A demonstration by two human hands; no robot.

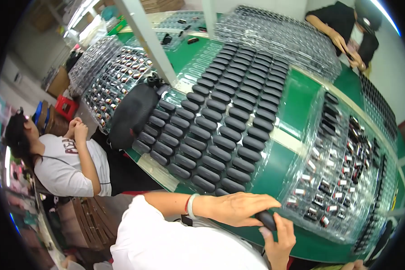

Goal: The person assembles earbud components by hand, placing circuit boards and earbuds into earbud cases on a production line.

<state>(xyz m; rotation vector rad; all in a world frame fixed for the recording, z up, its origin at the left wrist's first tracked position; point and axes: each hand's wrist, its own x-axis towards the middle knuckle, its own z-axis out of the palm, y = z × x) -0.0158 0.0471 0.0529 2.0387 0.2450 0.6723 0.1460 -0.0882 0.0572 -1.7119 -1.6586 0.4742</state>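
A small, rounded, black oblong case (pixel 266 219) is between my two hands, near the front edge of the green table. My left hand (pixel 236 209) reaches across from the left, its fingers closed along the upper side of the case. From below, my right hand (pixel 280 238) grips the same case between thumb and fingers. Just beyond my hands, rows of similar black cases (pixel 213 130) lie in clear trays. The side of the case facing the table is hidden.
To the right, a clear tray (pixel 297 198) holds small black and white electronic parts. A dark bag (pixel 132 114) stands at the left of the cases. Stacked clear trays (pixel 274 38) are at the back. Other people sit at left (pixel 72 166) and far right (pixel 346 40). A post (pixel 150 42) rises from the table.
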